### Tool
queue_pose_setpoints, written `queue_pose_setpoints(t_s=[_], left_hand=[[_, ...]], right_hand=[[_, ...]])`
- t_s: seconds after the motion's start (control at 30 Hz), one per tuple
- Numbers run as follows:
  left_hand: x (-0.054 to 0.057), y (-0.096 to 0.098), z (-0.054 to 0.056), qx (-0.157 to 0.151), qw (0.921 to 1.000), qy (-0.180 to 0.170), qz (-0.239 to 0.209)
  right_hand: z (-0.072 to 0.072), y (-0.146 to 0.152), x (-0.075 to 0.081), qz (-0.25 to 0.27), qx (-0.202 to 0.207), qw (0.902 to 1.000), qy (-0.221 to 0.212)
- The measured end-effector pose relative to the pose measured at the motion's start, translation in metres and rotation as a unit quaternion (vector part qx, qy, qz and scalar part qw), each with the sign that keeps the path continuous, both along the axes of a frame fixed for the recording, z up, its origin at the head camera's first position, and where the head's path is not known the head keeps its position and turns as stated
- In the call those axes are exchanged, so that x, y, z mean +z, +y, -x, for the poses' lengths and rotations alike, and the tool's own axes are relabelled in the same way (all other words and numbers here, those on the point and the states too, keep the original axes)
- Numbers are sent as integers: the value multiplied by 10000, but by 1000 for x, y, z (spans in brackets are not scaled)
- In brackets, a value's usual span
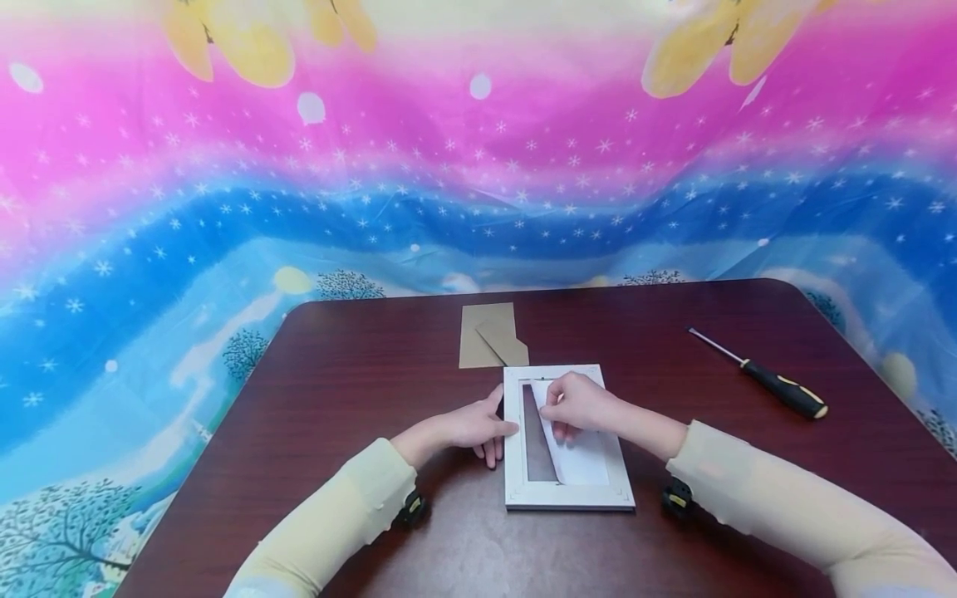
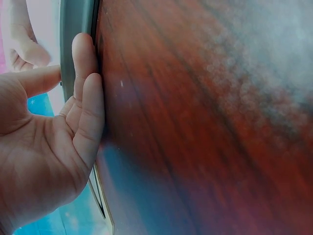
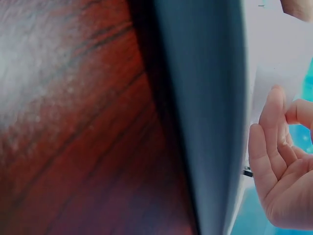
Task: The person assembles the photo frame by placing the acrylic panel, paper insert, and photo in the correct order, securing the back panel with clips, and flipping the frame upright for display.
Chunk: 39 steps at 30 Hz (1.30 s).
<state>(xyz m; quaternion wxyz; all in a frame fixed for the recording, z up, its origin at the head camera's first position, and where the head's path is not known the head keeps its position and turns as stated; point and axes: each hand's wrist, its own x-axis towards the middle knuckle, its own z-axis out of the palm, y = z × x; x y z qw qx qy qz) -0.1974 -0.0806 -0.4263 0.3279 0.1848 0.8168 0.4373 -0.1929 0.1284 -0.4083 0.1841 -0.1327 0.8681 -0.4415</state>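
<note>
A white picture frame (image 1: 568,497) lies flat on the table in the head view. Inside its opening, a white paper sheet (image 1: 586,461) has its left edge raised, showing a grey-brown strip beneath. My right hand (image 1: 579,405) pinches that raised edge between thumb and forefinger; the right wrist view shows the same hand (image 3: 283,161) above the frame's side. At the frame's left side is my left hand (image 1: 474,425), its thumb touching the rail. In the left wrist view, the fingers of this hand (image 2: 54,127) lie fairly straight against the frame's outer side (image 2: 78,19).
Behind the frame lies a brown backing board (image 1: 482,332) with a thin slanted stand on it. A flat-blade screwdriver (image 1: 785,389) with a black and yellow handle rests at the right. A colourful printed cloth (image 1: 478,191) hangs beyond the dark wooden table (image 1: 359,374).
</note>
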Motion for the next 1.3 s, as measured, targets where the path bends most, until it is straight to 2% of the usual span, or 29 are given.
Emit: queue_pose_setpoints(t_s=[0.3,0.67,1.1,1.3], left_hand=[[1,0,0,-13,10000,-2,37],[-2,-1,2,-44,10000,-26,-46],[0,-2,0,-20,10000,-34,-15],[0,-2,-1,-10,10000,-12,-17]], right_hand=[[2,-6,-3,-204,215,9996,13],[3,-9,-2,-845,399,9956,63],[3,-10,-2,-1047,361,9936,212],[6,-1,2,-822,274,9957,319]])
